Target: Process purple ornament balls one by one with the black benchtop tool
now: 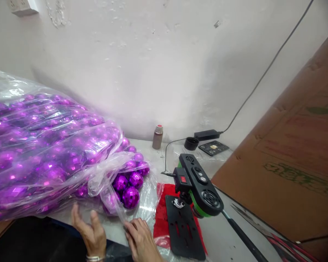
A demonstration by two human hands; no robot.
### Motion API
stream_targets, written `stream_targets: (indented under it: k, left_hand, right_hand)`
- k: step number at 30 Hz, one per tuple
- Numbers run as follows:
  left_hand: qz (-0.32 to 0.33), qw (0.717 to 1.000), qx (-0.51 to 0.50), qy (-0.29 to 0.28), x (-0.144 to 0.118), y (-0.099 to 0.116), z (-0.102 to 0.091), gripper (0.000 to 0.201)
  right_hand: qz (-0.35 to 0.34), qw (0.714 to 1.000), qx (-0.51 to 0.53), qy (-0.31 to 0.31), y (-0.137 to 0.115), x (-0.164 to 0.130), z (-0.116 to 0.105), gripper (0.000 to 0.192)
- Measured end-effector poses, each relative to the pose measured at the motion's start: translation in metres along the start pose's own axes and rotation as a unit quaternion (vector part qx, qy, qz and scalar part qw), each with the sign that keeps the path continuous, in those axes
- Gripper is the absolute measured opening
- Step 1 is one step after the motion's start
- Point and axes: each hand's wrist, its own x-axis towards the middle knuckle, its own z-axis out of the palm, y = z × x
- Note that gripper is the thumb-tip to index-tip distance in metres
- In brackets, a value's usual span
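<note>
A big clear plastic bag (pixel 98 174) full of shiny purple faceted balls (pixel 130 197) lies on its side across the left of the table, its mouth facing right. Several balls show uncovered at the opening. Below the bag, my left hand (pixel 91 231) is raised with fingers apart and nothing in it. My right hand (pixel 142 238) pinches a twisted strip of the bag's plastic edge between thumb and fingers, just under the balls at the mouth.
A black and green machine (pixel 200 185) on a slotted base plate stands on red cloth (pixel 161 214) to the right. Behind it are a small bottle (pixel 157 137), a black round cap (pixel 191 143), a power adapter (pixel 207 135) and a dark card (pixel 213 147). A cardboard box (pixel 289 145) leans at right.
</note>
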Motion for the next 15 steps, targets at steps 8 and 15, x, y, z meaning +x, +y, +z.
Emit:
stream_targets:
  k: [8,15]
  left_hand:
    - [0.265,0.887,0.180,-0.331,-0.001,0.047,0.045,0.051]
    - [0.253,0.878,0.201,-0.354,0.000,0.049,0.060,0.064]
  right_hand:
    - [0.014,0.999,-0.014,0.037,-0.005,-0.009,-0.015,0.049]
    - [0.020,0.992,-0.003,0.121,-0.010,-0.044,-0.027,0.030]
